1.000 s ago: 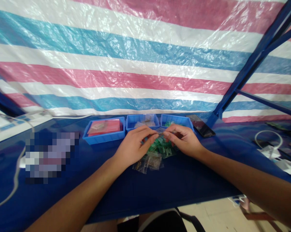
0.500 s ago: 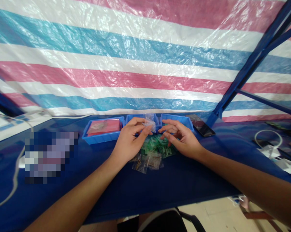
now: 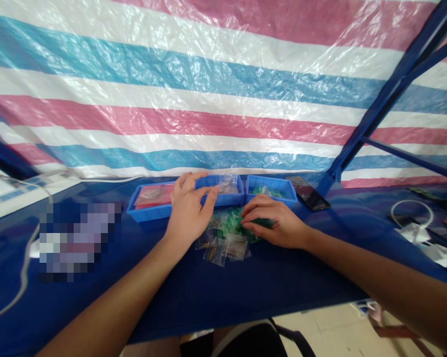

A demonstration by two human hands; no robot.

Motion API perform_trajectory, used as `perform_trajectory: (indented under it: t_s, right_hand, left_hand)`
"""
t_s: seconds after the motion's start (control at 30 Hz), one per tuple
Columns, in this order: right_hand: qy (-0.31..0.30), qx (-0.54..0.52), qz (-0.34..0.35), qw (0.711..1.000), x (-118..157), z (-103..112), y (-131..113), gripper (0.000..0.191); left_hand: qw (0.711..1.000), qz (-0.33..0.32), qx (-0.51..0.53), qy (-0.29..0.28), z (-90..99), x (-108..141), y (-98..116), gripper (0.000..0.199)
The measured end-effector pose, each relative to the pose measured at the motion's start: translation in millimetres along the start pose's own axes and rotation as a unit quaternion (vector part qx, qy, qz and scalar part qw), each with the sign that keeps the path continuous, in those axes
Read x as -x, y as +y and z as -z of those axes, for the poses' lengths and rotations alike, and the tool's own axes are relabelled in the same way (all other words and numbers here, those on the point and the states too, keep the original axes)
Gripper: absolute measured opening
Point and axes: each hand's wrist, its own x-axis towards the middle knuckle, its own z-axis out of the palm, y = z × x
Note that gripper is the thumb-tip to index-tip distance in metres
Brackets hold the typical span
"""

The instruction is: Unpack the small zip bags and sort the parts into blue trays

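My left hand (image 3: 189,206) is open with thumb and fingers spread, holding nothing, over the near edge of the middle blue bin (image 3: 223,200). Small clear plastic bags (image 3: 229,184) lie in that bin. My right hand (image 3: 273,221) has its fingertips pinched at the pile of small bags with green pieces (image 3: 229,220), closed on one of these bags; the fingers partly hide it. Just in front of that pile lie several clear bags with brass-coloured parts (image 3: 225,248).
The left blue bin (image 3: 149,214) holds red flat packets; the right one (image 3: 271,183) holds green pieces. A phone (image 3: 314,196) lies to the right. White cables (image 3: 25,267) run along the left; a striped sheet (image 3: 208,99) hangs behind the table.
My left hand has let go of a clear bag, now over the middle bin, and moved left with its fingers spreading. My right hand has lowered and closed at the green pile.
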Motion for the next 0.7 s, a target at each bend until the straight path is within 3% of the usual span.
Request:
perform_trajectory:
  t_s: [0.1, 0.23, 0.43, 0.6, 0.7]
  right_hand:
    - [-0.031, 0.025, 0.033, 0.999, -0.9, -0.8, 0.6, 0.011]
    - [-0.043, 0.041, 0.021, 0.998, 0.2, -3.7, 2.0, 0.019]
    - [-0.011, 0.02, -0.007, 1.0, 0.6, -4.1, 2.5, 0.028]
    - [0.066, -0.039, -0.081, 0.994, 0.8, 0.1, -1.0, 0.028]
    - [0.109, -0.087, -0.122, 0.983, 1.2, 0.9, -2.1, 0.027]
  left_hand:
    - [0.999, -0.036, 0.015, 0.005, 1.1, 0.6, 2.6, 0.035]
    - [0.992, -0.105, 0.064, 0.013, 4.3, 0.9, 10.1, 0.025]
    - [0.977, -0.176, 0.114, -0.033, 6.0, 4.5, 22.7, 0.019]
    - [0.982, -0.125, 0.129, -0.061, 7.5, 7.5, 24.7, 0.058]
    - [0.979, -0.131, 0.136, -0.073, 7.8, 7.4, 23.0, 0.061]
